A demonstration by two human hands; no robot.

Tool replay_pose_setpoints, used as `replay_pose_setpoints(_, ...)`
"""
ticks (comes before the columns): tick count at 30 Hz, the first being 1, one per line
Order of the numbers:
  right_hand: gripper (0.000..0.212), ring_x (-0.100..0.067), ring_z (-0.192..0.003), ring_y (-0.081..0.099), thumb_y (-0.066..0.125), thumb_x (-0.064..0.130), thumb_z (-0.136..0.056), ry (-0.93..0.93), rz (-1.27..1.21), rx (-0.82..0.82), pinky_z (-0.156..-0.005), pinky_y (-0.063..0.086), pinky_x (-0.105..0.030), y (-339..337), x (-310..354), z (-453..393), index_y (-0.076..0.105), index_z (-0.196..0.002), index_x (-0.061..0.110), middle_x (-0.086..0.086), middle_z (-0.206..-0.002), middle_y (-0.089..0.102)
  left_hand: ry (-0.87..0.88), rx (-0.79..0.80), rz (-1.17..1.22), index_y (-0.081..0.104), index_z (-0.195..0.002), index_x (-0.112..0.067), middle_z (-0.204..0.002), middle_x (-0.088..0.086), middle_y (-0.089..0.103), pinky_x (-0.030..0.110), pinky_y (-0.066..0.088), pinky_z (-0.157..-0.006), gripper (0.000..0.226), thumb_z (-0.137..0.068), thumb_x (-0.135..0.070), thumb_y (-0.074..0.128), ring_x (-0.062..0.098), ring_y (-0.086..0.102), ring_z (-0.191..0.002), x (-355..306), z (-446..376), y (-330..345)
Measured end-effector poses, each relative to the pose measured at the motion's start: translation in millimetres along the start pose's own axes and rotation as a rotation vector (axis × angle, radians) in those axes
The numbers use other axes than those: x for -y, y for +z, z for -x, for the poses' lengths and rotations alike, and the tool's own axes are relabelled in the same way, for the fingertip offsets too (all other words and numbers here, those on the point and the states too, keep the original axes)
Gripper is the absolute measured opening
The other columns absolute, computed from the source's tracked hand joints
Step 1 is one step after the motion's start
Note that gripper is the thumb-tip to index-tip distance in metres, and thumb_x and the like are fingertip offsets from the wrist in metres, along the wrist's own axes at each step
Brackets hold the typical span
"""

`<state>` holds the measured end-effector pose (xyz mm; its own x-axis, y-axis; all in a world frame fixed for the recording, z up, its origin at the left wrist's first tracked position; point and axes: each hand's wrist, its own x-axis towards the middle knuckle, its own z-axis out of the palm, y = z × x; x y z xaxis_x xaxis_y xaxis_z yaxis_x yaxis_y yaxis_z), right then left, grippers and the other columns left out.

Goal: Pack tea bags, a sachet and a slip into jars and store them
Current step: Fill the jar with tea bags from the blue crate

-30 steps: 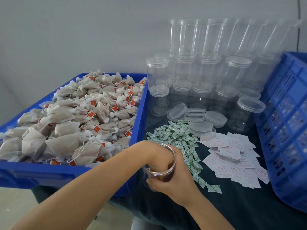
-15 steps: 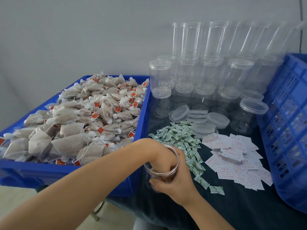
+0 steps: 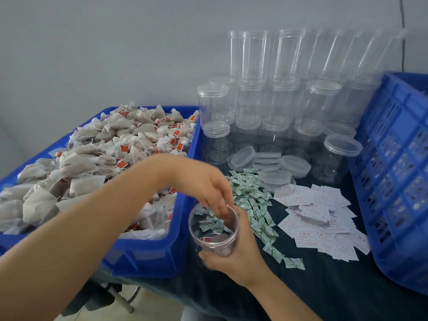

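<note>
A: Jar [image 3: 213,230] position?
B: Held upright on the dark table [image 3: 347,286], gripped round its wall by the right hand [image 3: 240,253].
A: Left hand [image 3: 208,188]?
B: Fingertips dipped into the mouth, relaxed; nothing seen pinched.

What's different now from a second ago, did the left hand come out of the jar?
The left hand has lifted out of the jar; only its fingertips remain at the rim, holding nothing that shows. The mouth is now open to view, with tea bags low inside. The right hand grips the jar as before. The tea bag bin, sachets, slips and lids lie unchanged.
</note>
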<state>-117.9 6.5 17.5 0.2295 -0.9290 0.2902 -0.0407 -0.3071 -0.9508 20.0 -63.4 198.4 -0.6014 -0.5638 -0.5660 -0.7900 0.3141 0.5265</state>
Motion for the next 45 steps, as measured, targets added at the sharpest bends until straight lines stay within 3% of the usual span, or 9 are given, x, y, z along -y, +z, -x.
replay_pose_setpoints(3, 0.084, -0.001, -0.118, 0.056, 0.087, 0.025, -0.059, -0.022, 0.023, -0.011, -0.091, 0.045, -0.008, 0.0, 0.1, 1.4, 0.042, -0.128, 0.039, 0.026, -0.120, 0.056, 0.094, -0.478, 0.225, 0.062, -0.107, -0.023, -0.104, -0.008, 0.071, 0.020, 0.054, -0.085, 0.024, -0.094, -0.006, 0.052, 0.004, 0.068, -0.094, 25.4, 14.2, -15.6)
replay_pose_setpoints(6, 0.084, 0.000, -0.119, 0.055, 0.088, 0.028, -0.058, -0.016, 0.027, 0.003, -0.091, 0.044, -0.007, -0.5, -1.0, 1.8, 0.042, -0.126, 0.046, 0.028, -0.120, 0.055, -0.035, -1.062, 0.008, 0.056, -0.122, -0.020, -0.124, -0.002, 0.061, 0.022, 0.045, -0.095, 0.033, -0.093, -0.004, 0.051, 0.009, 0.059, -0.107, 63.0, 6.9, -11.5)
replay_pose_setpoints(8, 0.084, 0.001, -0.119, 0.055, 0.088, 0.028, -0.058, -0.017, 0.028, 0.007, -0.091, 0.044, -0.007, -0.7, -1.1, 1.9, 0.042, -0.124, 0.050, 0.028, -0.120, 0.055, -0.234, -1.219, -0.128, 0.044, -0.139, -0.014, -0.142, 0.008, 0.047, 0.035, 0.037, -0.104, 0.048, -0.092, -0.009, 0.054, 0.023, 0.044, -0.128, 91.7, -2.9, 0.0)
replay_pose_setpoints(13, 0.084, 0.002, -0.118, 0.055, 0.087, 0.027, -0.058, -0.030, 0.031, -0.004, -0.091, 0.044, -0.007, 0.5, -2.0, 1.3, 0.043, -0.125, 0.049, 0.027, -0.122, 0.056, -0.493, -1.274, -0.234, 0.035, -0.145, -0.011, -0.149, 0.014, 0.036, 0.048, 0.023, -0.113, 0.065, -0.088, -0.024, 0.062, 0.033, 0.024, -0.140, 125.9, -5.7, 7.1)
replay_pose_setpoints(20, 0.084, 0.001, -0.118, 0.056, 0.087, 0.022, -0.058, -0.041, 0.021, -0.012, -0.091, 0.044, -0.006, 0.8, -3.2, 1.8, 0.045, -0.126, 0.046, 0.026, -0.121, 0.057, -0.718, -0.867, -0.336, 0.005, -0.153, -0.026, -0.161, 0.008, 0.001, 0.055, 0.004, -0.115, 0.088, -0.086, -0.067, 0.045, 0.033, -0.001, -0.147, 137.3, -23.8, 11.4)
replay_pose_setpoints(24, 0.084, 0.001, -0.117, 0.057, 0.086, 0.021, -0.058, -0.017, 0.014, -0.003, -0.091, 0.044, -0.006, 0.3, -2.5, 1.5, 0.044, -0.129, 0.034, 0.026, -0.120, 0.057, -0.766, -0.800, -0.415, 0.018, -0.151, -0.026, -0.160, 0.011, 0.006, 0.056, 0.003, -0.117, 0.071, -0.092, -0.054, 0.048, 0.034, -0.002, -0.146, 142.5, -25.2, 13.9)
replay_pose_setpoints(32, 0.083, 0.004, -0.115, 0.057, 0.085, 0.019, -0.058, 0.001, -0.006, 0.012, -0.090, 0.044, -0.005, -1.3, -1.6, 2.6, 0.043, -0.129, 0.026, 0.028, -0.118, 0.057, -0.778, -0.929, -0.523, 0.048, -0.131, -0.025, -0.139, 0.009, 0.045, 0.046, 0.030, -0.106, 0.039, -0.093, -0.027, 0.054, 0.032, 0.030, -0.132, 132.8, -32.4, 16.5)
replay_pose_setpoints(40, 0.085, 0.002, -0.117, 0.055, 0.085, 0.023, -0.058, 0.000, -0.012, 0.001, -0.092, 0.042, -0.006, -1.7, -2.1, 3.3, 0.043, -0.131, 0.025, 0.029, -0.118, 0.055, -0.780, -1.003, -0.473, 0.053, -0.127, -0.017, -0.133, 0.011, 0.047, 0.044, 0.040, -0.096, 0.037, -0.090, -0.013, 0.055, 0.033, 0.037, -0.125, 128.2, -29.3, 14.2)
replay_pose_setpoints(45, 0.083, 0.004, -0.116, 0.056, 0.084, 0.019, -0.060, -0.003, -0.009, 0.005, -0.091, 0.042, -0.005, -1.3, -1.4, 3.7, 0.042, -0.131, 0.028, 0.028, -0.120, 0.057, -0.726, -1.206, -0.163, 0.057, -0.120, -0.005, -0.138, 0.017, 0.030, 0.041, 0.043, -0.091, 0.036, -0.087, 0.007, 0.051, 0.037, 0.022, -0.130, 127.4, -21.6, 13.9)
